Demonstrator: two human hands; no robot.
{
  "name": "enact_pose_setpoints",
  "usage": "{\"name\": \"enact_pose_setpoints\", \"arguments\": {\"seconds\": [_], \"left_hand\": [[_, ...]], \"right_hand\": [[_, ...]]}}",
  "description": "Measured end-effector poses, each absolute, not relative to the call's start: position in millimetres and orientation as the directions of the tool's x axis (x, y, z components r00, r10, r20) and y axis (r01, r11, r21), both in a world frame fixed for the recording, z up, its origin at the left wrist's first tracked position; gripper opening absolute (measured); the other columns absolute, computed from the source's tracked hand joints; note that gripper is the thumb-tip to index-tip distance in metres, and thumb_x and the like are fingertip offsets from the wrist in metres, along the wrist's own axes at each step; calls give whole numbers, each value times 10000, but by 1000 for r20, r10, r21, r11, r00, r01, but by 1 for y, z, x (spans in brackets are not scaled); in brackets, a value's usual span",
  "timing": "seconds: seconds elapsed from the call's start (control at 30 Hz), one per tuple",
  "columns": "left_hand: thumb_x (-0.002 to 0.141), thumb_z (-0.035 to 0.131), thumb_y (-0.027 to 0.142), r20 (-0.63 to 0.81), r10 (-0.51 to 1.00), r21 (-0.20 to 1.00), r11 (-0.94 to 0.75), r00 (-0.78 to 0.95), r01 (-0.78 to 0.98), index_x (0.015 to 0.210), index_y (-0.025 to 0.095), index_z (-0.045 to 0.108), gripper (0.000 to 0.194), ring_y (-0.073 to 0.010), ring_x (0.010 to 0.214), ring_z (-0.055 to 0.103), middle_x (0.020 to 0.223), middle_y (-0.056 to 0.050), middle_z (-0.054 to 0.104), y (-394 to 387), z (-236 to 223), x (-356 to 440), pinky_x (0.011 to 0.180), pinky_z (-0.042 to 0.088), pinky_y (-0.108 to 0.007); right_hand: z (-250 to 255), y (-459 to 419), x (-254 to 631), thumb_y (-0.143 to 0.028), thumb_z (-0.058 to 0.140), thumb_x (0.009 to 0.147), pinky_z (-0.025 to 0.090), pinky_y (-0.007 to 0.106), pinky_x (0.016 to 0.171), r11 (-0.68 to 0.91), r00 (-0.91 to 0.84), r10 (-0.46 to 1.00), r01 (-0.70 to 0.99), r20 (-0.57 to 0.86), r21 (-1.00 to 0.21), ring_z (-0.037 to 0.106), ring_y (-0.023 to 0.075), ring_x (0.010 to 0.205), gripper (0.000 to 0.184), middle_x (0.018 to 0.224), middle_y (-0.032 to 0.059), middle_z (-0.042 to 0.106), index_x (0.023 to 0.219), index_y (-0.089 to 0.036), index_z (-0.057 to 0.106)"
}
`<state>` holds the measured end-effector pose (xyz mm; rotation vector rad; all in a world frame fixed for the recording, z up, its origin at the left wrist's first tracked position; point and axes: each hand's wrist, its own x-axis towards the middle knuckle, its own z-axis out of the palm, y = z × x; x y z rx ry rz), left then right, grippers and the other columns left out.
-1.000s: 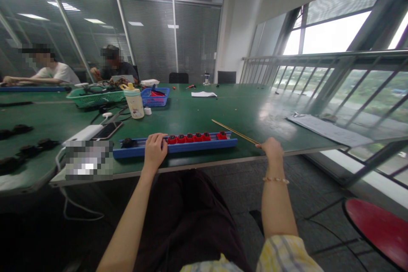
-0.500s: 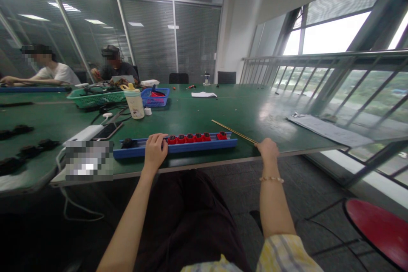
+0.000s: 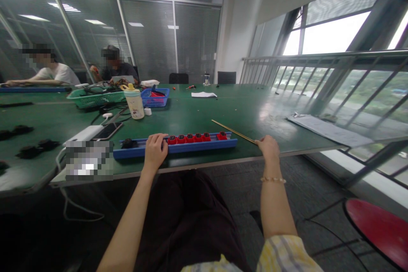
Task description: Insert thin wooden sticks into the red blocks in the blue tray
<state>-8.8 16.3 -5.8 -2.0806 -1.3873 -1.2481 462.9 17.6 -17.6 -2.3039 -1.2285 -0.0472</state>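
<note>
My left hand (image 3: 155,151) lies over the front of a long blue tray (image 3: 204,145), its fingers curled on the tray's near wall. A row of several red blocks (image 3: 188,137) sits in the tray to the right of that hand, with one more red block (image 3: 222,135) further right. A black part (image 3: 128,143) lies in the tray just left of the hand. My right hand (image 3: 268,146) is at the table's front edge, fingers on the near end of a thin golden rod (image 3: 234,131) that reaches back across the green tabletop.
A phone (image 3: 108,131) and a white power bank (image 3: 84,133) lie left of the tray, with black parts further left. Behind stand a bottle (image 3: 134,104), a green basket (image 3: 95,98) and a blue basket (image 3: 155,97). Two co-workers sit far left. A railing runs along the right.
My right hand has shifted slightly, with the rod's near end still at its fingers. My left hand stays on the tray.
</note>
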Motion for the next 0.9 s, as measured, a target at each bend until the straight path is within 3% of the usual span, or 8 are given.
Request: {"name": "enact_pose_setpoints", "arguments": {"seconds": [0.1, 0.23, 0.47, 0.6, 0.9], "left_hand": [[923, 439, 215, 814, 563, 176, -473, 143, 863, 1110, 191, 652, 284, -258, 1055, 547, 1072, -96, 654, 16, -5, -8, 981, 457, -416], [926, 443, 215, 814, 556, 165, -501, 170, 849, 1091, 197, 658, 272, -250, 1044, 550, 1061, -87, 652, 15, -4, -8, 975, 461, -409], [904, 469, 208, 805, 565, 183, -531, 184, 828, 1048, 216, 668, 246, -245, 1038, 557, 1047, -77, 650, 13, -1, -5, 975, 464, -417], [909, 463, 212, 803, 568, 182, -525, 182, 831, 1049, 210, 667, 247, -244, 1044, 555, 1056, -79, 649, 13, -2, -4, 982, 462, -416], [893, 464, 214, 785, 594, 199, -515, 179, 834, 1047, 218, 664, 252, -249, 1050, 558, 1062, -78, 655, 13, -1, -4, 992, 456, -421]], "right_hand": [[-2, 19, 455, -353, 622, 860, 501, 350, 773, -338, 517, 805, 803, 291, -491, 682, 268, 888, 202, 896, 144, 711, 881, -166, 695], [12, 24, 436, -380, 593, 866, 477, 313, 761, -25, 330, 844, 811, 422, -585, 647, 205, 780, 226, 825, 82, 701, 874, -174, 687], [9, 34, 401, -412, 526, 889, 482, 315, 798, 319, 61, 855, 721, 515, -615, 640, 187, 812, 282, 897, 66, 713, 928, -184, 688], [8, 35, 395, -360, 525, 884, 481, 308, 789, 327, 45, 856, 724, 515, -608, 643, 186, 804, 243, 875, 63, 711, 919, -181, 686], [13, 31, 400, -237, 497, 880, 475, 286, 855, 180, 99, 907, 788, 409, -589, 635, 173, 864, 219, 945, 57, 711, 972, -173, 685]]}}
